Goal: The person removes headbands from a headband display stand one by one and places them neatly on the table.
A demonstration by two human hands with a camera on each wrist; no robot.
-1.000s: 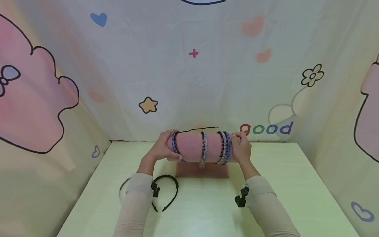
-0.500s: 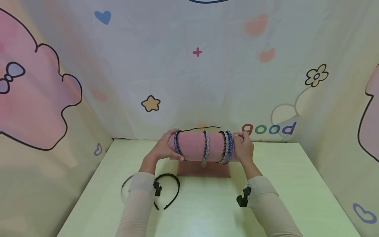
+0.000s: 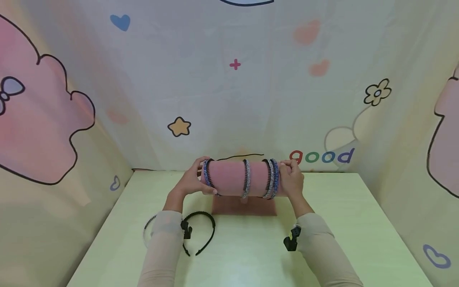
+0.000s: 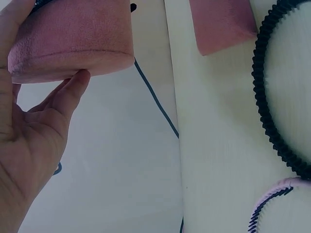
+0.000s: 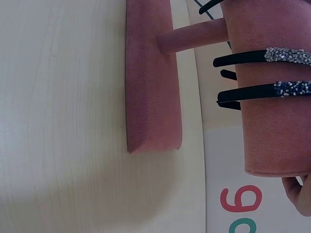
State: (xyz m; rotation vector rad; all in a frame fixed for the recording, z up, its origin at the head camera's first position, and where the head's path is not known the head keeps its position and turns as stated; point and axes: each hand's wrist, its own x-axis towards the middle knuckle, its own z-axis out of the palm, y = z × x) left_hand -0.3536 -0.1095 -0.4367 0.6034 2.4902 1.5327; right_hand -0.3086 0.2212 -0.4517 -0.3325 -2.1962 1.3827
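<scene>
A pink plush headband stand, a horizontal roll (image 3: 229, 179) on a base (image 3: 244, 207), stands at the table's back. At its left end my left hand (image 3: 188, 182) grips a blue glittery headband (image 3: 206, 173), thumb low in front and fingers over the top. One of its fingers also reaches the roll's end face in the left wrist view. My right hand (image 3: 293, 181) holds the roll's right end with bent fingers, mostly out of frame in the right wrist view. A silver headband (image 3: 247, 179) sits mid-roll; another silver one and a blue headband (image 5: 294, 89) sit close together further right.
On the table (image 3: 251, 247), a black toothed headband (image 3: 213, 229) lies left of centre, beside my left forearm. A pale thin headband (image 3: 146, 229) lies further left, partly covered by the sleeve. A printed curtain (image 3: 215, 91) hangs behind the table.
The blue headband at the left end has shifted slightly left along the roll, together with my left hand. My right hand stays on the roll's right end. The head view sways a little.
</scene>
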